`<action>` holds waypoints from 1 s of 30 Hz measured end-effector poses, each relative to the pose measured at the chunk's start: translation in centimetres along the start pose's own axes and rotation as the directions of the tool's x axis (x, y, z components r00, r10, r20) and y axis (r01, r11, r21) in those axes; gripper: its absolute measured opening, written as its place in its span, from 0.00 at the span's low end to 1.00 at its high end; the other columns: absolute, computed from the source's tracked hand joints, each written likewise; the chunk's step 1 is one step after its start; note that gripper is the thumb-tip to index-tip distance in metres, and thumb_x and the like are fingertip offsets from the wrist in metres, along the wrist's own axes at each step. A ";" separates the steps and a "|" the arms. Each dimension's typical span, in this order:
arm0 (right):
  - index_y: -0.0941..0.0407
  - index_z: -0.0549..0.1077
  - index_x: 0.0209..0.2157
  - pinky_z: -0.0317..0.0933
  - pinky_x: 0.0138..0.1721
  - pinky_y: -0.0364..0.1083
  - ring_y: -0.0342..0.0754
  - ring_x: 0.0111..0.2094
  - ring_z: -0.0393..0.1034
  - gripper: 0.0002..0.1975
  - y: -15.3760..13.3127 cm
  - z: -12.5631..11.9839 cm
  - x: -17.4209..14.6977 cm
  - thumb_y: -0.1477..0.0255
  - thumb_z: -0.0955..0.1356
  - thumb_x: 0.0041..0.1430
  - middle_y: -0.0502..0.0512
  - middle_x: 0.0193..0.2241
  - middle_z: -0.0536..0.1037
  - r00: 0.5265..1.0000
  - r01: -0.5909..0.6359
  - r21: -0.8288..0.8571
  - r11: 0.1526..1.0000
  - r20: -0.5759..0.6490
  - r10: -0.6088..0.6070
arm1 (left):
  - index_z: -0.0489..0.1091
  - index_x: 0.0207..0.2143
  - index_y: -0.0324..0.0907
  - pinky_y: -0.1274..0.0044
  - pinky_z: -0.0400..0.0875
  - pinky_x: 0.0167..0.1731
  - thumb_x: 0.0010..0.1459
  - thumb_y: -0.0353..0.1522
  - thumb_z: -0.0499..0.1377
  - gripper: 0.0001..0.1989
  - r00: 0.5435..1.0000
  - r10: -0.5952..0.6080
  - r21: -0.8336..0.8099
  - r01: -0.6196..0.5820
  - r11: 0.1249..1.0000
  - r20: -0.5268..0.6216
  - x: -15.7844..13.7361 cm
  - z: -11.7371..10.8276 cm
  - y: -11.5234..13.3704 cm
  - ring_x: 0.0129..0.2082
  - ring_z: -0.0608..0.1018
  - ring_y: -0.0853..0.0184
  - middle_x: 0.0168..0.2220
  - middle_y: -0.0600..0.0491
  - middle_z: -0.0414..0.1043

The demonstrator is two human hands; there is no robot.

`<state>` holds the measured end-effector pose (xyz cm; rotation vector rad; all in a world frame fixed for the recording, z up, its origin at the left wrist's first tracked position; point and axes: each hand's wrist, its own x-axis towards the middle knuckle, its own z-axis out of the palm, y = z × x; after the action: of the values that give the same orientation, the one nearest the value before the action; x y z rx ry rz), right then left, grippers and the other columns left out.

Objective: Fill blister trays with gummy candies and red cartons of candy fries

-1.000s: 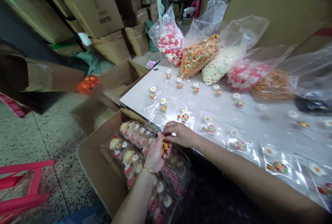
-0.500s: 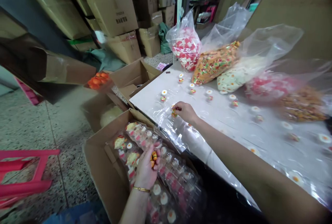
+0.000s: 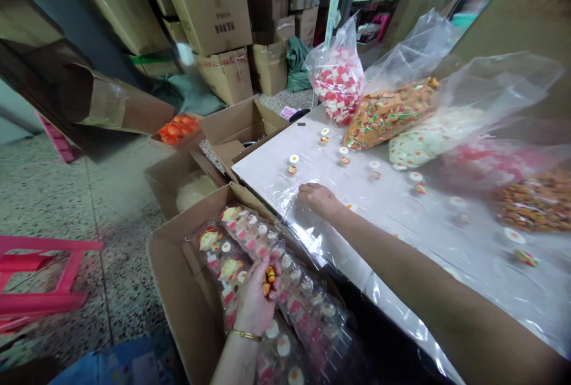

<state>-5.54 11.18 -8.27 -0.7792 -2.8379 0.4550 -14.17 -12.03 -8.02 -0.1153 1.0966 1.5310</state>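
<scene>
My left hand [image 3: 257,296], with a gold bangle at the wrist, is curled round several small orange-and-yellow pieces [image 3: 268,281]. It is above an open cardboard box [image 3: 172,278] with packed clear blister strips [image 3: 307,299]. My right hand [image 3: 319,199] is low over clear plastic sheeting [image 3: 307,236] near the edge of the white table [image 3: 263,159]. Its fingertips are pinched together, and whatever they hold is hidden. Just beyond it, a white disc with a yellow centre [image 3: 294,159] and a small multicoloured piece [image 3: 291,169] are side by side.
Bags of pink-and-white pieces [image 3: 339,84], orange pieces [image 3: 388,111] and white discs [image 3: 428,138] stand along the table's far side. More open boxes [image 3: 238,126] adjoin its left end. A pink stool [image 3: 49,278] is on the floor at left. Stacked cartons [image 3: 209,4] fill the back.
The view has shifted, so the scene appears further right. My right hand has come slightly nearer the table's edge, and the small piece seen at its fingertips is now hidden. My left hand keeps its hold.
</scene>
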 end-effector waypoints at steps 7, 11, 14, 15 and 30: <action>0.58 0.66 0.45 0.57 0.43 0.47 0.49 0.44 0.64 0.16 -0.8 -0.3 -2.1 0.80 0.58 0.55 0.60 0.45 0.70 0.999 -0.007 -0.236 0.972 0.030 0.015 | 0.66 0.39 0.38 0.85 0.58 0.17 0.43 0.25 0.55 0.16 0.993 -0.007 -0.122 0.021 0.992 0.115 1.1 1.8 1.9 0.24 0.70 0.74 0.31 0.49 0.69; 0.55 0.68 0.45 0.58 0.46 0.45 0.45 0.44 0.65 0.15 -3.9 -1.6 -3.9 0.74 0.61 0.57 0.56 0.44 0.72 0.994 0.073 0.111 0.991 -0.091 -0.063 | 0.64 0.39 0.39 0.86 0.57 0.17 0.44 0.24 0.56 0.16 0.989 0.062 -0.045 -0.056 0.997 0.136 1.9 2.9 2.1 0.25 0.70 0.76 0.32 0.50 0.69; 0.53 0.72 0.41 0.59 0.43 0.43 0.43 0.39 0.67 0.12 -7.3 -2.1 -4.6 0.73 0.64 0.54 0.52 0.37 0.75 0.971 0.236 0.402 0.885 -0.065 -0.230 | 0.64 0.37 0.40 0.86 0.56 0.16 0.48 0.29 0.58 0.12 0.971 0.138 0.053 -0.151 0.987 0.193 2.4 3.6 1.7 0.22 0.69 0.77 0.27 0.56 0.67; 0.53 0.72 0.40 0.60 0.41 0.43 0.43 0.37 0.68 0.12 -8.1 -2.2 -4.7 0.74 0.64 0.53 0.52 0.35 0.76 0.973 0.224 0.466 0.856 -0.053 -0.226 | 0.65 0.36 0.40 0.86 0.55 0.15 0.48 0.31 0.58 0.11 0.964 0.162 0.088 -0.183 0.979 0.211 2.6 3.7 1.6 0.21 0.68 0.77 0.26 0.56 0.66; 0.58 0.73 0.29 0.59 0.36 0.40 0.42 0.32 0.66 0.09 0.5 -0.8 7.8 0.80 0.62 0.50 0.54 0.33 0.72 0.935 -0.186 0.145 0.972 -0.278 0.221 | 0.67 0.32 0.39 0.87 0.50 0.14 0.41 0.34 0.63 0.14 0.991 0.127 -0.075 -0.130 0.989 -0.041 1.2 -0.6 1.8 0.18 0.64 0.79 0.26 0.53 0.69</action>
<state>-11.75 15.90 -7.06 -1.0295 -2.4462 0.4836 -16.28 -11.29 -8.07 -0.1275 1.0907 1.6930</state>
